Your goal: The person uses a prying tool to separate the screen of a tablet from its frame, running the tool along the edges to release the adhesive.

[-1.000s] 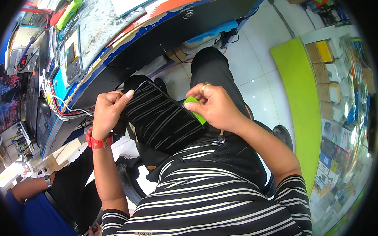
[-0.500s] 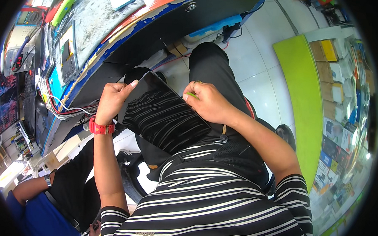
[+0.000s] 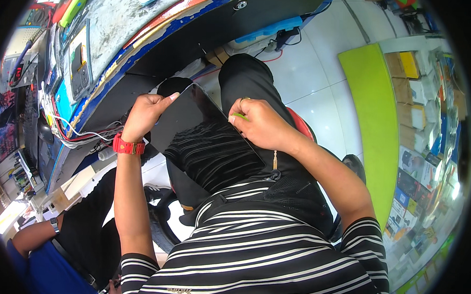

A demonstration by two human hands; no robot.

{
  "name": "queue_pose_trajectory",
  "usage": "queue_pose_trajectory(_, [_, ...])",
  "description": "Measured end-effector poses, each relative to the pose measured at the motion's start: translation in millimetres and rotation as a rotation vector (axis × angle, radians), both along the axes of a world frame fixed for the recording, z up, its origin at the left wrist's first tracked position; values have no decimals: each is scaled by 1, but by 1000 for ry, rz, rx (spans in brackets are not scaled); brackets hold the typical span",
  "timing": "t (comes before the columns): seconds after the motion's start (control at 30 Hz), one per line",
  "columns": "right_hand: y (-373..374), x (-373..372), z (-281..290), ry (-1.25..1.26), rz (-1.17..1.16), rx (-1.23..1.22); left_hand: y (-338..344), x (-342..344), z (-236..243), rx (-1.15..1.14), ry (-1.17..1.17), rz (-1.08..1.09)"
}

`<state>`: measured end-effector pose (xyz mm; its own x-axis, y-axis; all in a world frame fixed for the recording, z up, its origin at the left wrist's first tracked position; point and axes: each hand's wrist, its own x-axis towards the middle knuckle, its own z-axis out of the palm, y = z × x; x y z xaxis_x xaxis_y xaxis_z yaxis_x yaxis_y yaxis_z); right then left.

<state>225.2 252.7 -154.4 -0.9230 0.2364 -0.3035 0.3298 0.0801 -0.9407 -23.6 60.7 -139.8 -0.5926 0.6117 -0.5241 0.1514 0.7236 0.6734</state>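
Note:
A tablet (image 3: 195, 125) with a dark, glossy screen lies tilted over my lap, its screen mirroring a striped shirt. My left hand (image 3: 144, 115) grips its far left edge, thumb on top and fingers curled beneath. At the tablet's right edge, my right hand (image 3: 262, 124) pinches a small green pry tool (image 3: 240, 116) between thumb and fingers. The tool's tip meets the seam there; how deep it sits is hidden by the fingers.
A worn workbench (image 3: 118, 26) stands ahead to the left, carrying an opened phone (image 3: 79, 64). Cables (image 3: 90, 138) hang at its corner. A seated person (image 3: 71, 240) is close on my left. A glass display case with a green edge (image 3: 373, 131) stands right.
The view has shifted slightly and the tablet is tipped a little differently, so the reflection on its screen sits lower. Both hands keep their holds.

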Motion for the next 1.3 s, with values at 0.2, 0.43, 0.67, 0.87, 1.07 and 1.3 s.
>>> queue_pose_trajectory(0.2, [2,0,-9,-78,98,8,-2,-6,-12,14,-19,-50])
queue_pose_trajectory(0.43, [-4,-3,-11,-45,-5,-2,-7,-6,-16,27,-44,-6])
queue_pose_trajectory(0.67, [-4,0,-16,-53,39,21,-7,-4,-10,-33,-1,-49])
queue_pose_trajectory(0.87, [-1,5,-2,-205,88,22,-8,-2,-12,-21,-60,0])
queue_pose_trajectory(1.07, [-2,12,-3,-193,136,61,-11,-4,-20,-16,-54,-19])
queue_pose_trajectory(1.3, [-2,22,-14,-178,163,25,-7,-1,-18,-6,-39,-40])
